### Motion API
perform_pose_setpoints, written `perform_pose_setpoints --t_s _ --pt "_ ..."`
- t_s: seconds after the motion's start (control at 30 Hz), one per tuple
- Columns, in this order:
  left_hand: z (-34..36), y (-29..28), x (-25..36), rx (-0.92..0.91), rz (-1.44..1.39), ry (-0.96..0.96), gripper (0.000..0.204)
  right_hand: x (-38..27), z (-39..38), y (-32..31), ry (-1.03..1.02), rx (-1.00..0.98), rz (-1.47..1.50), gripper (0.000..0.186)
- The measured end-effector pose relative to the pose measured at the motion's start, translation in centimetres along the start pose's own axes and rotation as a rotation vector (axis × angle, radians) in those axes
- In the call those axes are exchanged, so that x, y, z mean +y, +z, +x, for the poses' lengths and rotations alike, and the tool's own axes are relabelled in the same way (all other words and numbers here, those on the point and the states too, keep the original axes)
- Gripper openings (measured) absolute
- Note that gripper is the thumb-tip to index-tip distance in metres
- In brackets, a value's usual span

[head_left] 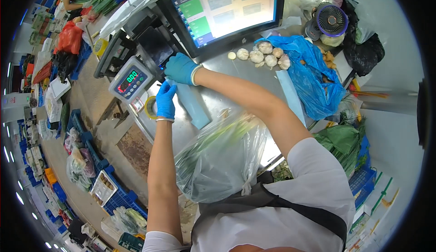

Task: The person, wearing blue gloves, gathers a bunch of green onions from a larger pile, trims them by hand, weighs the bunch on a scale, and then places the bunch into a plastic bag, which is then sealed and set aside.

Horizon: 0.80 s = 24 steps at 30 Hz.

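Observation:
Both my hands wear blue gloves and meet at the front of a black device with a dark screen [156, 46], which looks like a label printer. My left hand [165, 101] points up, fingertips pinched together at the end of a light blue strip [191, 106]. What lies between those fingertips is too small to make out. My right hand [181, 68] reaches in from the right with fingers curled against the device's lower front; its fingertips hide whatever they grip. Below the hands, a clear plastic bag of green onions [211, 156] lies against my apron, its knot towards me.
A scale display [131, 79] and a yellow tape roll [151, 107] sit left of my hands. Behind stands a monitor [227, 11]. Garlic bulbs [268, 54], a blue plastic bag [313, 79] and a small fan [330, 19] are at the right. Blue crates [120, 197] line the floor.

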State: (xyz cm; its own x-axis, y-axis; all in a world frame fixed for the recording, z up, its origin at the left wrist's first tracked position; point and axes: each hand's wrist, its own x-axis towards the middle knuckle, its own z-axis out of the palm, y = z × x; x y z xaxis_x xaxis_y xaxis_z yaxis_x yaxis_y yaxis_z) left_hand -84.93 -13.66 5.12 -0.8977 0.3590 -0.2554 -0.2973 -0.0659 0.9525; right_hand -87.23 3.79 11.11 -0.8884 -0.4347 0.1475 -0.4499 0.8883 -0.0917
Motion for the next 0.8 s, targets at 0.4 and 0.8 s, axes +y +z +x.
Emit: perform_pose_setpoints --t_s 0.4,0.8 --pt "-26.7 4.3 4.3 -0.725 0.936 0.128 0.055 -4.7 -12.1 -1.8 0.432 0.213 0.941 0.019" --pt "-39.8 2.2 -6.4 -0.579 1.261 0.164 0.062 -18.4 -33.3 1.5 -0.082 -0.063 0.164 0.058"
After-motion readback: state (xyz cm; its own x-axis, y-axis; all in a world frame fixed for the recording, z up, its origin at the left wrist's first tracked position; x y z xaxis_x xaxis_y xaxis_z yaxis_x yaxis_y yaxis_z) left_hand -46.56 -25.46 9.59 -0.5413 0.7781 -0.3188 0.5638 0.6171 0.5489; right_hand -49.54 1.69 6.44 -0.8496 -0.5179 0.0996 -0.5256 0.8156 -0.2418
